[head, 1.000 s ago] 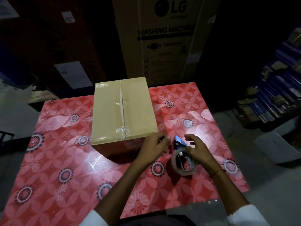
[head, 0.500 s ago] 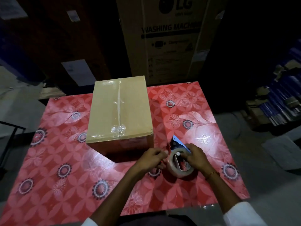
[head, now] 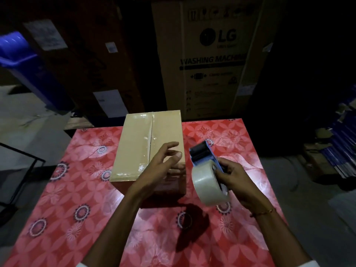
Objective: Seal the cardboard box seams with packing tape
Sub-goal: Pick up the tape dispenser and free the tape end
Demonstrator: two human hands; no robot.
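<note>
The cardboard box (head: pixel 146 149) sits at the worktop's (head: pixel 81 199) twelve o'clock; the left hand (head: pixel 159 166) hovers over it, fingers spread. The right hand (head: pixel 234 182), at the box's three o'clock, is clamped on the tape dispenser (head: pixel 207 170). The box looks light and likely to slide, so press its lid flaps down.

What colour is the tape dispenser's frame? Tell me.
Blue, on the tape dispenser; head view.
</note>
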